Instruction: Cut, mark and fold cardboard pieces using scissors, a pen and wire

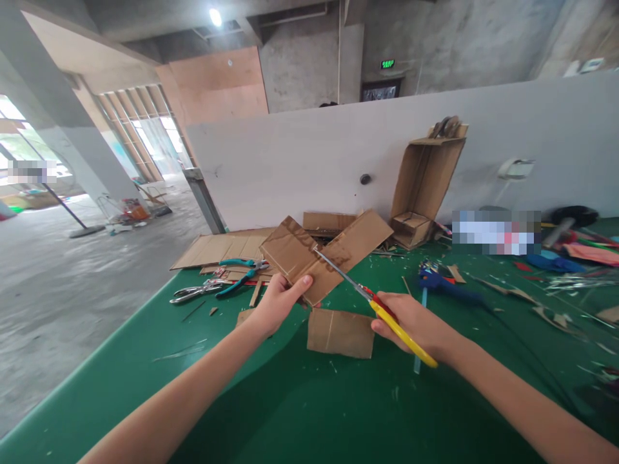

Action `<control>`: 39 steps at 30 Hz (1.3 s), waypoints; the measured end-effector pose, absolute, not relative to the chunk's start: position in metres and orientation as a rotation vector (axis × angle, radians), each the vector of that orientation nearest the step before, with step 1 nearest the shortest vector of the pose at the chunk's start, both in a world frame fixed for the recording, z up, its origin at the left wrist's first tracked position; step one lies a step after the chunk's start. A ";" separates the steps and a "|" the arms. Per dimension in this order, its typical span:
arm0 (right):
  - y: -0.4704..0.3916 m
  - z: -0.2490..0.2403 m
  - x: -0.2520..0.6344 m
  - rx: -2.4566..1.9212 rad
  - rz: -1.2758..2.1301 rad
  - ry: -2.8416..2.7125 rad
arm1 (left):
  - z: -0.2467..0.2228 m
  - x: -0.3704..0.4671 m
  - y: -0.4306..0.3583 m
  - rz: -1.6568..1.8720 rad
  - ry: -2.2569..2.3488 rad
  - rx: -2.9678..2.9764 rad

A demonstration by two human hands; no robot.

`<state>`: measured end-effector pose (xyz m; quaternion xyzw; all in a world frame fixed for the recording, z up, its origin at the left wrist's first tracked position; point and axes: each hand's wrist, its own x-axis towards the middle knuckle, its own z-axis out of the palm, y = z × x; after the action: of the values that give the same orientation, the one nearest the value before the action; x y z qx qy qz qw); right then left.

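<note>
Pinched between the thumb and fingers of my left hand point(285, 299) is a brown piece of cardboard point(358, 248), raised above the table and roughly V-shaped at its top. My right hand point(411, 322) grips a pair of scissors point(399, 330) with yellow and red handles. The metal blades point up and left, and their tips reach the inner corner of the V. Whether they are fully closed there is hard to see. A smaller rectangular cardboard piece point(341, 333) lies just below, between my hands. My left fingertips are mostly hidden behind the cardboard.
Teal-handled pliers point(239, 277) and a metal clamp-like tool point(193, 293) lie left on the green table point(145, 361). A tall open cardboard box point(425, 183) stands against the white partition point(300, 154). A blue glue gun point(445, 283) and scraps lie to the right.
</note>
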<state>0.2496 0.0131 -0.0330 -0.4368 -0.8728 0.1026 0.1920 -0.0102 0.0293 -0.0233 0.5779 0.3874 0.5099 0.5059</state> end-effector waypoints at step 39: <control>0.018 -0.040 0.250 -1.418 0.081 -2.484 | -0.022 -0.012 0.028 1.259 1.037 1.528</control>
<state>0.2495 0.0176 -0.0403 -0.4906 -0.8596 0.0282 0.1398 -0.0121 0.0283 -0.0221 0.6147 0.4171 0.5064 0.4379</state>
